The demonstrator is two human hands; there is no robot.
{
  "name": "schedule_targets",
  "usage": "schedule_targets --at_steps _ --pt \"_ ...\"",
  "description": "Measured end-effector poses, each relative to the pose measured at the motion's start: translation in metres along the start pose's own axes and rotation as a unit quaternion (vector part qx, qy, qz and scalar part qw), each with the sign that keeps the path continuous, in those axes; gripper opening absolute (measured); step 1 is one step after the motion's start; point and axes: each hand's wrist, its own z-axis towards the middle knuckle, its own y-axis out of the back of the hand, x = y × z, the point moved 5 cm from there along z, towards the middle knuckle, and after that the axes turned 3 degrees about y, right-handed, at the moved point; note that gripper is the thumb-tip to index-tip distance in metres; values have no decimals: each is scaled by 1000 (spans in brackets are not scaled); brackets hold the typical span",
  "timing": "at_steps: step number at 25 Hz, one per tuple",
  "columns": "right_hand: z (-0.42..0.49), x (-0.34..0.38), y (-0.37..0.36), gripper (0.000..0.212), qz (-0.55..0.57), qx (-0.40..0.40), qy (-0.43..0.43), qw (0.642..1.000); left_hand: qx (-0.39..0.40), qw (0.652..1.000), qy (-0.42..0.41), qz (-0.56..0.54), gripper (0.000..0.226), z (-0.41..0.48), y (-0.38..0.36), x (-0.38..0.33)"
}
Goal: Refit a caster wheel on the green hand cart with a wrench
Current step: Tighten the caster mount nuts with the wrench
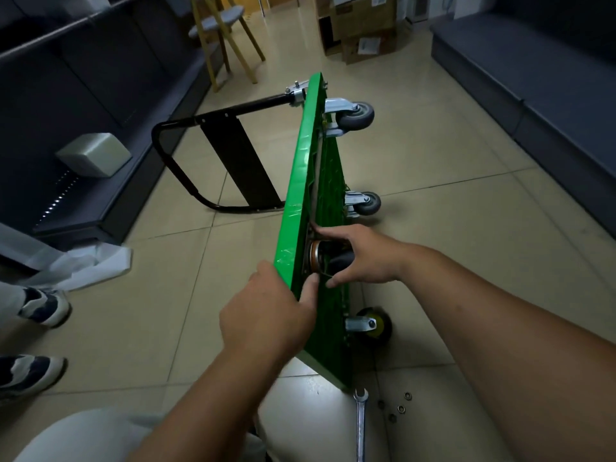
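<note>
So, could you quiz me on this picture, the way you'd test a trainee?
1. True or false: the wrench lies on the floor.
2. Which hand holds the caster against the cart? A. left B. right C. neither
3. How many other wheels are already mounted on the cart?

Key:
1. True; no hand touches it.
2. B. The right hand holds it, while the left hand grips the cart's edge.
3. Three.
</note>
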Motion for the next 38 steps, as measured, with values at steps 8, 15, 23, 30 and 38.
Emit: schedule_targets --at_steps 8,15,23,30,38 --pt "-20 7 2 87 -60 -75 24 995 253 880 -100 -388 80 59 17 -22" --pt "-49 -8 -1 96 -103 -255 91 957 174 889 -112 -409 94 74 6 -31" --pt "-151 -198 -149 89 -7 -184 -308 933 148 908 -165 -355 95 75 8 -41" --pt "-194 -231 -242 64 1 -68 -384 921 137 903 -172 -370 92 78 4 -40" --pt "-175 -225 -271 43 -138 43 -324 935 140 901 -169 -373 91 77 2 -39"
